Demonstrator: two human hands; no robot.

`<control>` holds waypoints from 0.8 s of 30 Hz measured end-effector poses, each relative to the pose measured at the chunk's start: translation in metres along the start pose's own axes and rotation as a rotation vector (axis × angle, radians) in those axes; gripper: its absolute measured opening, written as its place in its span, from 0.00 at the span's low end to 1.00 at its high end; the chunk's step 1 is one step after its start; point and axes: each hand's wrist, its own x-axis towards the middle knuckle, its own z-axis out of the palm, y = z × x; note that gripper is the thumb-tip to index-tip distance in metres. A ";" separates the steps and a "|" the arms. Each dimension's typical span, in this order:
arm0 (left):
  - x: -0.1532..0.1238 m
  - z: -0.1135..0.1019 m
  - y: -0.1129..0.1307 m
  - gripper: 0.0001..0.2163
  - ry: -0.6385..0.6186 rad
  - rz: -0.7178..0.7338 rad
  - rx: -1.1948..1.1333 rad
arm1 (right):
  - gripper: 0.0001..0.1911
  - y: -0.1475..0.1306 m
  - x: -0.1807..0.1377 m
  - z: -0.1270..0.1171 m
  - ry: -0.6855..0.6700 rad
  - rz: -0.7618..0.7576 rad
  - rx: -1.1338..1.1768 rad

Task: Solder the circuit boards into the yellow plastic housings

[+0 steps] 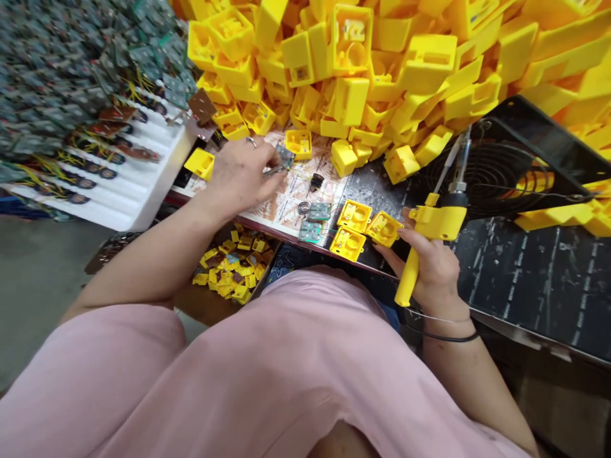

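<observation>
The left hand, fingers pinched on a small circuit board, works near the surface's front edge. The right hand grips a yellow soldering iron. The heap of yellow housings behind leaves only a narrow strip free.

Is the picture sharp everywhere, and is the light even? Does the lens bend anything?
Head view: the left hand, the small board at its fingertips and the right hand gripping the soldering iron are sharp; the heap of circuit boards at top left is smeared; light is even on the yellow housings, with pale sheen on the black table; the wide lens stretches things near the corners.
</observation>
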 end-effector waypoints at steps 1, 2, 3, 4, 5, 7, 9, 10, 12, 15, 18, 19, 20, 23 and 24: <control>0.002 -0.005 0.002 0.12 0.008 0.018 -0.062 | 0.37 0.000 0.001 0.002 -0.002 0.001 0.005; 0.004 -0.009 0.005 0.13 0.020 0.030 -0.134 | 0.36 -0.001 0.003 0.005 -0.005 -0.002 0.011; 0.007 -0.012 0.011 0.15 0.033 0.030 -0.207 | 0.35 -0.001 0.007 0.008 -0.012 -0.007 0.017; 0.011 -0.014 0.018 0.17 0.056 0.019 -0.271 | 0.34 -0.002 0.011 0.011 -0.015 -0.016 0.022; 0.014 -0.014 0.027 0.19 0.081 0.003 -0.323 | 0.33 -0.003 0.015 0.014 -0.015 -0.026 0.024; 0.017 -0.011 0.046 0.22 0.178 -0.027 -0.388 | 0.32 -0.005 0.021 0.018 -0.007 -0.036 0.031; 0.014 -0.004 0.062 0.20 0.265 -0.023 -0.421 | 0.34 -0.005 0.022 0.017 0.013 -0.019 0.032; 0.010 0.001 0.068 0.19 0.274 0.003 -0.415 | 0.34 -0.005 0.020 0.015 0.018 0.001 0.027; -0.001 0.009 0.073 0.15 0.231 0.118 -0.345 | 0.34 -0.004 0.013 0.007 -0.001 0.031 0.009; -0.020 0.014 0.068 0.10 0.149 0.353 -0.171 | 0.31 -0.001 -0.001 -0.003 -0.048 0.002 0.002; -0.029 0.008 0.059 0.12 0.085 0.409 -0.104 | 0.31 0.001 -0.009 -0.005 -0.063 -0.007 0.014; -0.029 0.003 0.058 0.14 0.050 0.383 -0.113 | 0.31 0.002 -0.010 -0.005 -0.067 -0.002 0.015; -0.027 -0.001 0.059 0.15 0.021 0.344 -0.124 | 0.31 0.002 -0.010 -0.004 -0.070 0.004 0.014; -0.015 -0.012 0.068 0.18 -0.044 0.279 -0.132 | 0.29 0.002 -0.009 -0.002 -0.064 0.007 0.028; -0.010 -0.014 0.072 0.18 -0.059 0.287 -0.126 | 0.28 0.002 -0.008 -0.002 -0.060 0.005 0.040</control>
